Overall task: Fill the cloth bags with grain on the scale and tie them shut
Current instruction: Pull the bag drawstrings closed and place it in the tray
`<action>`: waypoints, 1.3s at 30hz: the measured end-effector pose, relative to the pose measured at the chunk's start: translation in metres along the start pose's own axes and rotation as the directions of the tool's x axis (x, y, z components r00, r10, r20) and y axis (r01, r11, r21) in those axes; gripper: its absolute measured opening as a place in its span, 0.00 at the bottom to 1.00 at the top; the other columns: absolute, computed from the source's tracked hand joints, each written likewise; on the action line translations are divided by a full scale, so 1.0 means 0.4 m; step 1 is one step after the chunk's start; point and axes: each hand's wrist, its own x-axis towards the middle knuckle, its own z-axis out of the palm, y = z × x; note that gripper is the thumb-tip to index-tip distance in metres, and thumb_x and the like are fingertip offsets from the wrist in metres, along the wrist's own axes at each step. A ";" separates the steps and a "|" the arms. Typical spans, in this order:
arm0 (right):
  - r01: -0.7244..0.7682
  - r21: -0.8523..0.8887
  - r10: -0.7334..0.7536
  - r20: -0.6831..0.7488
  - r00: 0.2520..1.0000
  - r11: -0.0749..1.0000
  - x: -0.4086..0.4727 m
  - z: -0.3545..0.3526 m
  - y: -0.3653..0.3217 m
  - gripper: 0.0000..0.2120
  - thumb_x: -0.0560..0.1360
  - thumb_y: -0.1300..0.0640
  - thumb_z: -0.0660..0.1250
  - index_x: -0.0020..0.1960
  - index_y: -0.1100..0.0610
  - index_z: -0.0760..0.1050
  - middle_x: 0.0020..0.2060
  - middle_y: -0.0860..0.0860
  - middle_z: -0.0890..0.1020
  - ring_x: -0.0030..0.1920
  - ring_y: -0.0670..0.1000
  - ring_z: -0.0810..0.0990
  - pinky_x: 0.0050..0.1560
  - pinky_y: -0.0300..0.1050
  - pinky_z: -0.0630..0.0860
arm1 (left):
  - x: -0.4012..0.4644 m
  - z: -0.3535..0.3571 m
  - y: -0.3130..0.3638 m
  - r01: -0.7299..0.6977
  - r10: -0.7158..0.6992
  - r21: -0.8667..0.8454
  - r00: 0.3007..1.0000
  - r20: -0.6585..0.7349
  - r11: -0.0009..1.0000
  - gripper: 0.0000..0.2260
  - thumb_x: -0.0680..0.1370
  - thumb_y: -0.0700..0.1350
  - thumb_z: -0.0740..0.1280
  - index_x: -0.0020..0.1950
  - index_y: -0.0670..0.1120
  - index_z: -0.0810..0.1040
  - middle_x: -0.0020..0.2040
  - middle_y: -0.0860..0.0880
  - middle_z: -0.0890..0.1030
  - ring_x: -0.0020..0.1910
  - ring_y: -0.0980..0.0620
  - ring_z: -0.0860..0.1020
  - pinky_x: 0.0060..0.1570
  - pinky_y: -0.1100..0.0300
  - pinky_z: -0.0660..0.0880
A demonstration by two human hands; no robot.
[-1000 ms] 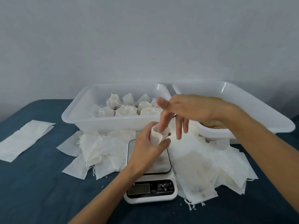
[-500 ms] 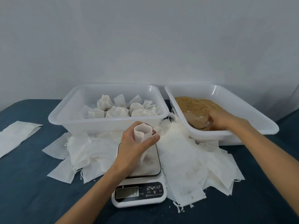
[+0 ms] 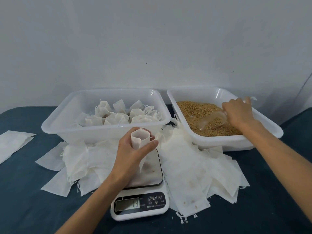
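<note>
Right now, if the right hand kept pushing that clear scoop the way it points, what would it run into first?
Most likely more grain: the right hand aims the scoop leftward through the pile, with the tray wall beyond.

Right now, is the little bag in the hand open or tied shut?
Open. The left hand holds the cloth bag upright over the scale, its mouth a round hole, with no knot.

scoop handle: hidden inside the right hand (image 3: 238, 112); only the clear scoop (image 3: 210, 120) bowl shows
scale (image 3: 140, 202) platform: partly covered by the left hand (image 3: 130, 154) and the cloth bag (image 3: 140, 141)
scale buttons: print too small to read
flat bag (image 3: 11, 144): cut off by the left edge
forearms: cut off at the bottom and right edges
</note>
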 end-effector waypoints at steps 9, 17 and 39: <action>0.190 0.505 -0.285 0.117 0.951 0.842 -0.008 0.018 -0.033 0.11 0.72 0.65 0.75 0.53 0.54 0.84 0.52 0.51 0.85 0.54 0.53 0.81 0.61 0.56 0.75 | 0.001 -0.003 -0.001 0.008 -0.008 0.008 1.000 -0.010 1.000 0.11 0.71 0.44 0.78 0.50 0.43 0.81 0.47 0.45 0.86 0.47 0.49 0.84 0.46 0.62 0.79; -0.004 0.630 -0.114 0.147 0.983 0.776 -0.005 0.021 -0.015 0.18 0.67 0.61 0.81 0.55 0.60 0.83 0.49 0.57 0.85 0.51 0.57 0.82 0.58 0.55 0.77 | 0.002 -0.003 0.003 0.018 -0.018 -0.003 1.000 -0.012 1.000 0.10 0.74 0.36 0.78 0.51 0.40 0.80 0.46 0.44 0.85 0.46 0.52 0.83 0.45 0.64 0.79; 0.460 0.813 -0.380 -0.324 0.866 0.356 -0.148 -0.266 -0.183 0.15 0.75 0.65 0.73 0.60 0.55 0.83 0.49 0.40 0.83 0.50 0.43 0.82 0.53 0.34 0.77 | 0.002 -0.004 -0.006 0.045 -0.045 0.080 0.999 -0.011 0.996 0.11 0.72 0.43 0.78 0.51 0.46 0.81 0.50 0.45 0.85 0.53 0.43 0.85 0.55 0.44 0.81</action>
